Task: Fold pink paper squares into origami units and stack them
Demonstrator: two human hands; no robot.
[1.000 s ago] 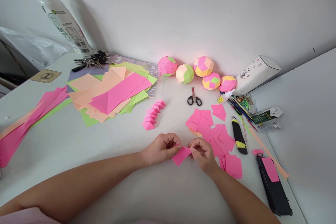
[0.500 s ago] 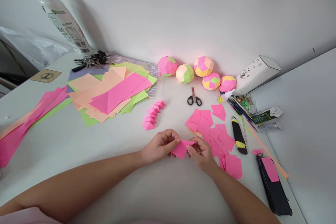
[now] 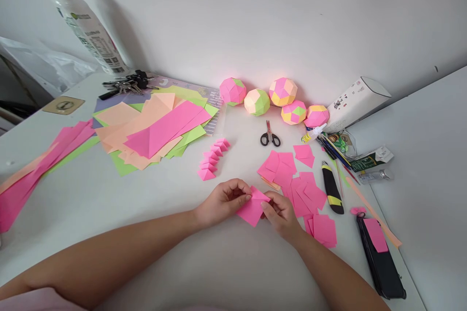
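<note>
My left hand (image 3: 223,201) and my right hand (image 3: 280,213) meet low on the white table (image 3: 91,199), both pinching one small pink paper square (image 3: 251,209) between fingertips. The square is partly folded, one flap raised near the top. Just right of my right hand lies a loose spread of pink paper squares (image 3: 299,184). A row of folded pink paper units (image 3: 212,158) sits above my left hand.
Sheets of pink, peach and green paper (image 3: 153,129) lie at the left. Several paper balls (image 3: 282,99) line the wall. Black scissors (image 3: 270,136), a utility knife (image 3: 331,187), pens (image 3: 333,150), a dark case (image 3: 379,257), keys (image 3: 126,83) and a bottle (image 3: 82,22) stand around.
The pink square has been turned and opened flatter between my fingers; both hands shifted only slightly and kept hold of it.
</note>
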